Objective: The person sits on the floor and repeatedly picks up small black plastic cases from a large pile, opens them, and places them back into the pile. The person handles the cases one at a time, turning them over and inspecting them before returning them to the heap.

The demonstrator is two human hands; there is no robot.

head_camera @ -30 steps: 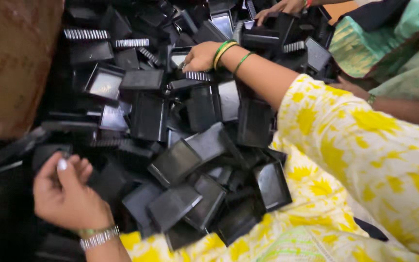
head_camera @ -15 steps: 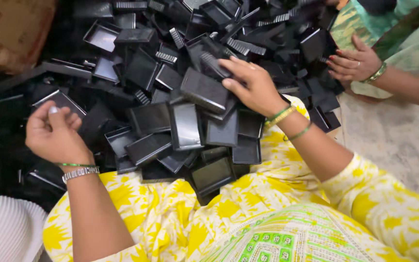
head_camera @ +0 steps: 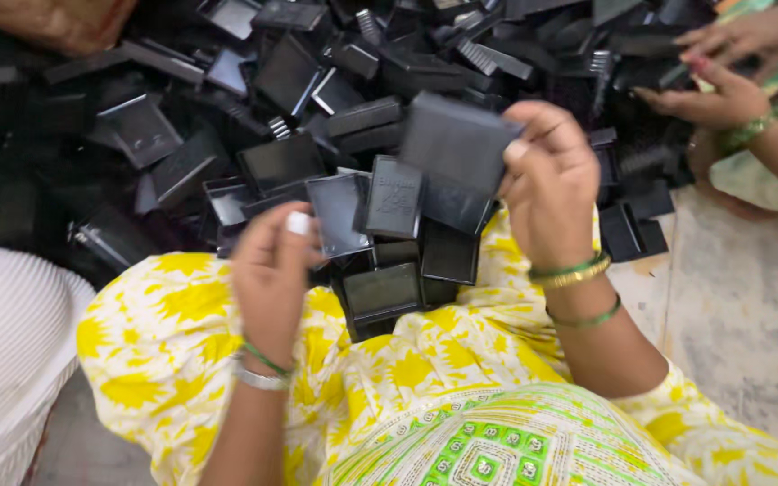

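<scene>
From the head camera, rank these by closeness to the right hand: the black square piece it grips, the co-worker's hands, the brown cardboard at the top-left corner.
1. Black square piece: in the right hand itself, held above the pile.
2. Co-worker's hands: upper right, across the pile.
3. Brown cardboard: far top-left corner.

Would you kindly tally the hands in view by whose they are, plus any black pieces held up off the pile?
Wearer's own hands: 2, left hand and right hand
Co-worker's hands: 2
Pieces lifted off the pile: 1, the black piece in the right hand
Total: 5
</scene>
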